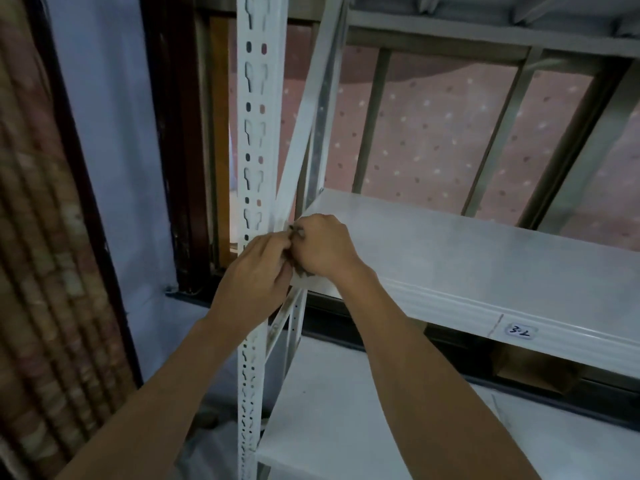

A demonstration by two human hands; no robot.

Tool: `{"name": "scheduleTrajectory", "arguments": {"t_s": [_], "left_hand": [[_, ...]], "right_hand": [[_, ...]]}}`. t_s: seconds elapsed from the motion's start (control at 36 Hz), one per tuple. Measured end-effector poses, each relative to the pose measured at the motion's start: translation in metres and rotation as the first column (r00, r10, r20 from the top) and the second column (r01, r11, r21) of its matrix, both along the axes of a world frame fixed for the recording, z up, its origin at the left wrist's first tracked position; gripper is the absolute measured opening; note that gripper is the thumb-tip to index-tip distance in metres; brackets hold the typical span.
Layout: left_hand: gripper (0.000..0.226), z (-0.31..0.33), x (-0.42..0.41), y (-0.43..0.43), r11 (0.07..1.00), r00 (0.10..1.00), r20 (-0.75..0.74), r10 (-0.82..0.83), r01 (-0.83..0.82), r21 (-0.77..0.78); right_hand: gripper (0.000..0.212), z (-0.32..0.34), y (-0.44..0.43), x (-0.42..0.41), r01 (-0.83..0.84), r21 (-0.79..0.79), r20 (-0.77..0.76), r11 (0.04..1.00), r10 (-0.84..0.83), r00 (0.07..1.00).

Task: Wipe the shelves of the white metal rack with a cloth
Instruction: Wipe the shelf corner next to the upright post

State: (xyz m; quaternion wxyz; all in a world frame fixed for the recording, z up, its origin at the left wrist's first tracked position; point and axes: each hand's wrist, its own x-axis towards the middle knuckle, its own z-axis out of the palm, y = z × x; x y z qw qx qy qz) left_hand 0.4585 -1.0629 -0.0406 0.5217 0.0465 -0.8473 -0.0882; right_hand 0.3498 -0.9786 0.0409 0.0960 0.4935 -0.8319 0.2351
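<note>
The white metal rack has a perforated upright post [258,116] at the front left and a diagonal brace [304,109] behind it. Its middle shelf [467,258] runs to the right, and a lower shelf [339,420] lies beneath. Both hands meet at the middle shelf's front left corner, beside the post. My left hand [252,268] and my right hand [322,245] pinch a small greyish cloth [297,233] between their fingertips. Only a scrap of the cloth shows; the fingers hide the rest.
A small label [518,331] reading "3-2" sticks to the middle shelf's front lip. Behind the rack is a barred window [491,133] with a pink dotted curtain. A dark wooden frame [180,150], a pale wall and a patterned curtain [38,237] stand at the left.
</note>
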Motion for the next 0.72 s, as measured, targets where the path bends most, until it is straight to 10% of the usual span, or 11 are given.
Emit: {"name": "scheduleTrajectory", "arguments": {"t_s": [0.44,0.72], "left_hand": [[0.01,-0.03,-0.011,0.011,0.942,0.965,-0.218,0.148,-0.205,-0.267],[0.012,0.009,-0.086,0.113,0.947,0.976,-0.195,-0.094,0.028,-0.32]], "right_hand": [[0.024,0.015,0.003,-0.004,0.067,0.115,-0.173,0.991,-0.046,0.984],[0.021,0.05,0.126,-0.111,0.316,-0.026,-0.138,0.949,-0.316,0.939]]}}
